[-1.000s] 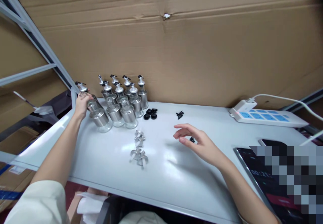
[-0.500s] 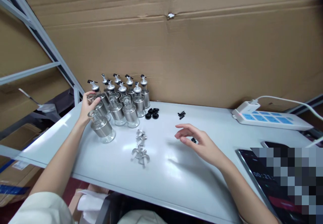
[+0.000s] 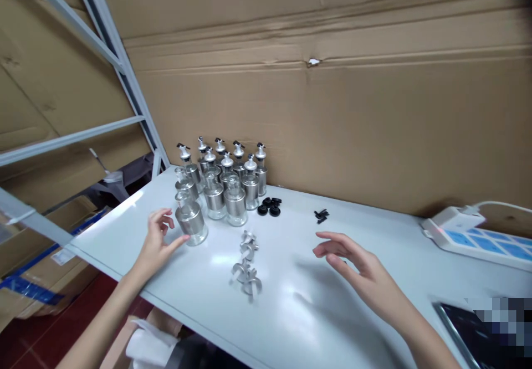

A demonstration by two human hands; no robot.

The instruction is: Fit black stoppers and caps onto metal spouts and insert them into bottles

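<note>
My left hand (image 3: 160, 241) is beside the nearest glass bottle (image 3: 191, 219), which has a metal band round its body and no spout. Its fingers are spread; the thumb tip is close to the bottle's base, though I cannot tell if it touches. Several more open-necked bottles (image 3: 235, 205) stand behind and to the right. At the back, bottles with silver and black pour spouts (image 3: 250, 183) form a group. My right hand (image 3: 357, 266) hovers over the table, fingers loosely apart and holding nothing. Between the hands lie several silver spout pieces (image 3: 248, 272).
Black stoppers (image 3: 270, 208) sit right of the bottles, with small black pieces (image 3: 321, 216) farther right. A power strip (image 3: 477, 241) with a white plug lies at the right, a phone (image 3: 469, 330) in front of it. Cardboard (image 3: 332, 131) walls the table's back edge.
My left hand has left the open-necked bottle at the back left and come forward to the nearest one. The view has swung left and up. My right hand stays raised over the table.
</note>
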